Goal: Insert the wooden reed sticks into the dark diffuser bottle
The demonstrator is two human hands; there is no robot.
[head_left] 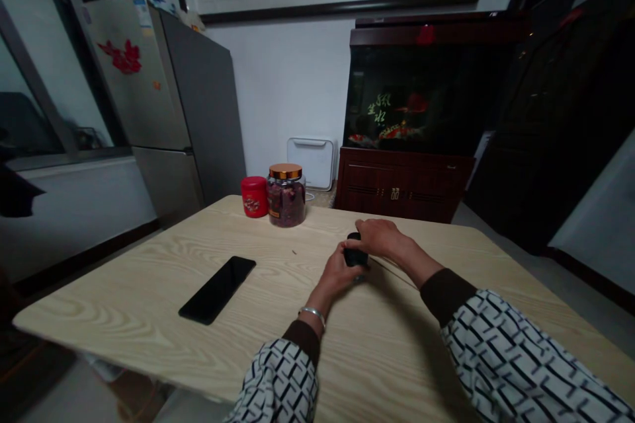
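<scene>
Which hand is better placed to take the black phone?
Probably the left hand: it holds the small black object on the side nearer the flat black phone; the right hand rests on top, farther away.

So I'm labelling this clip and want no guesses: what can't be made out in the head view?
All in the head view:
The small black object is mostly covered by the left hand and right hand; its kind is unclear.
The red round tin has print too small to read.
The glass jar with amber lid holds dark reddish contents too dim to identify.
The patterned sleeves are cut off by the bottom edge.
</scene>
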